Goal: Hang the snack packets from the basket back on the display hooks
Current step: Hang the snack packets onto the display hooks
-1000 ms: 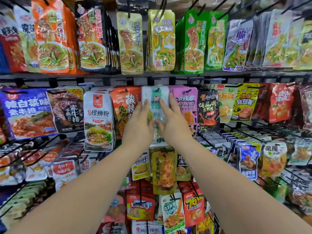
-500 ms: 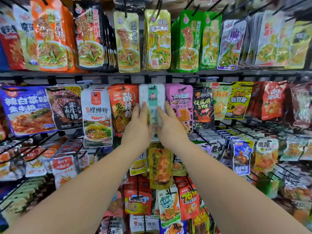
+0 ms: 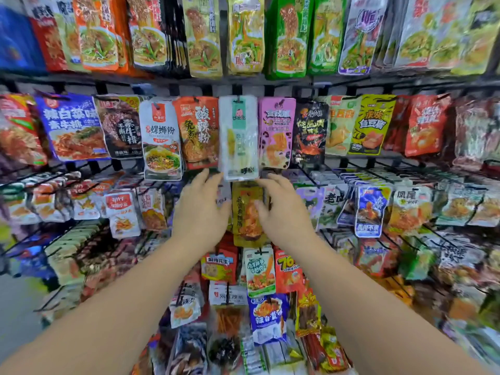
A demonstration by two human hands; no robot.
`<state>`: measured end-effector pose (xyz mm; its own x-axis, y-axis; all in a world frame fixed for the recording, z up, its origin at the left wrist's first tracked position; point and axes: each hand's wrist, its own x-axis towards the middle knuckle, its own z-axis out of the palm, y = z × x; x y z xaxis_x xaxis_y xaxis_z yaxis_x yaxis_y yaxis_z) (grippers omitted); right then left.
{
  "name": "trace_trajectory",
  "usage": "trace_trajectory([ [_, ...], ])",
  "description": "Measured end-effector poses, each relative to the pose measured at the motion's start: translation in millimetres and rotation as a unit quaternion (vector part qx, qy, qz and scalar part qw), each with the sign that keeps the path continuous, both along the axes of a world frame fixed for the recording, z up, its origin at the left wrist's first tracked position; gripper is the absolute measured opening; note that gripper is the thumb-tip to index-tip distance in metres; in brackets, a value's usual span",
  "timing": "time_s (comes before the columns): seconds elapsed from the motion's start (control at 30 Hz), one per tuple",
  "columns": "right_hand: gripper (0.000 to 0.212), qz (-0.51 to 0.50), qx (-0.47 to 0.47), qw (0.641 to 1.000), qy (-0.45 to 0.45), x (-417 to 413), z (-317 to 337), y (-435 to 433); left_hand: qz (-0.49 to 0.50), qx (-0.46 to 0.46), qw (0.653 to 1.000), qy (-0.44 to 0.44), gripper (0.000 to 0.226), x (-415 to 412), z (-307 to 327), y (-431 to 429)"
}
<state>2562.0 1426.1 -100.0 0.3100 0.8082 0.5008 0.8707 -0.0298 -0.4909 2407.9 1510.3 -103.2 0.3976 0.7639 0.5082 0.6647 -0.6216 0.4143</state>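
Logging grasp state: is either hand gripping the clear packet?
No, the left hand and right hand are open, fingers uncurled, below the hanging clear packet.

Black wire display rack [image 3: 351, 82] is carrying rows of snack packets on hooks [image 3: 307, 174]. Green packets [image 3: 289, 36] are hanging in the top row. In the middle row, blue packet [image 3: 71, 125], white packet [image 3: 161, 139], orange packet [image 3: 198, 131], clear packet [image 3: 239, 136], pink packet [image 3: 276, 131] and black packet [image 3: 309, 131] are hanging side by side. Mustard packet [image 3: 247, 209] is hanging just below the clear one. Lower rows are holding smaller packets and blurring at the edges.
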Motion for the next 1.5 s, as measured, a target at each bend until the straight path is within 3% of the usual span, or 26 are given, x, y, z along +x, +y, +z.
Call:
trace_trajectory([
  [0.27,0.052,-0.005,-0.179,0.984,-0.001,-42,-120,-67,-0.03,-0.05,0.991,0.12,0.066,-76,-108,-57],
  [0.53,0.061,-0.025,-0.435,0.9,-0.012,-109,-269,-109,-0.073,-0.181,0.937,0.29,0.067,-153,-250,-80],
  [0.73,0.059,-0.001,-0.553,0.833,0.003,-136,-392,-138,-0.028,-0.299,0.875,0.379,0.064,-188,-368,-107],
  [0.87,0.051,0.041,-0.582,0.812,0.013,-139,-492,-148,0.01,-0.353,0.839,0.413,0.061,-194,-468,-121],
  [1.17,0.059,0.073,-0.636,0.764,0.074,-135,-718,-155,0.015,-0.458,0.766,0.451,0.069,-198,-713,-138],
  [1.37,0.068,0.09,-0.636,0.758,0.111,-154,-856,-141,0.007,-0.446,0.766,0.463,0.074,-194,-837,-113],
  [1.5,0.08,0.056,-0.643,0.756,0.105,-157,-933,-135,-0.03,-0.434,0.744,0.507,0.078,-183,-907,-102],
])
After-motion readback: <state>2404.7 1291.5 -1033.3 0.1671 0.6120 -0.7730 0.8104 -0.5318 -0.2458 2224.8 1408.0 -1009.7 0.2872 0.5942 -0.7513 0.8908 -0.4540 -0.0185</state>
